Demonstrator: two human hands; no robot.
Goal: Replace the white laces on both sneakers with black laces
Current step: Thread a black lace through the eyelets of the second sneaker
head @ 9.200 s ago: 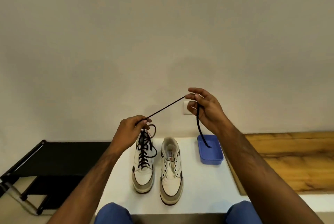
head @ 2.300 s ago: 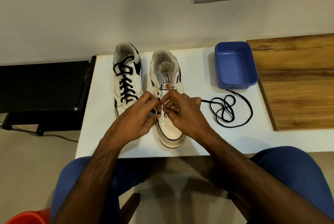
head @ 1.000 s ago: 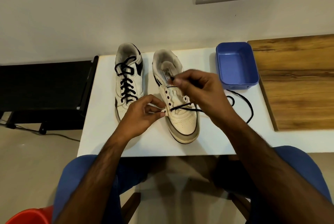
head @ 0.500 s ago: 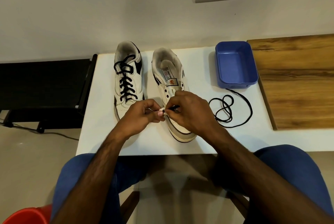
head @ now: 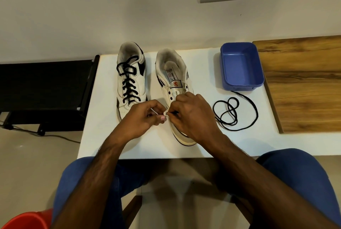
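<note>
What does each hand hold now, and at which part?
The right hand pinches the black lace near its end, at the lower eyelets of the unlaced sneaker. The left hand pinches that sneaker's eyelet edge.

White sneakers (head: 131, 79) with black trim, one criss-crossed by black laces (head: 128, 84); a black lace (head: 234, 113) on the white tabletop (head: 203, 73) (blue tray (head: 241, 66) at two o'clock, brown wood-grain board (head: 304, 84) beyond).

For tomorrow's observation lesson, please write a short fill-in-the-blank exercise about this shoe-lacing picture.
1. The white sneaker on the left is laced in ____.
2. The rectangular plastic tray is coloured ____.
3. The loose black lace lies coiled on the white ____.
4. Both hands, left hand and right hand, work at the ____ sneaker.

Answers: black; blue; table; right
</note>
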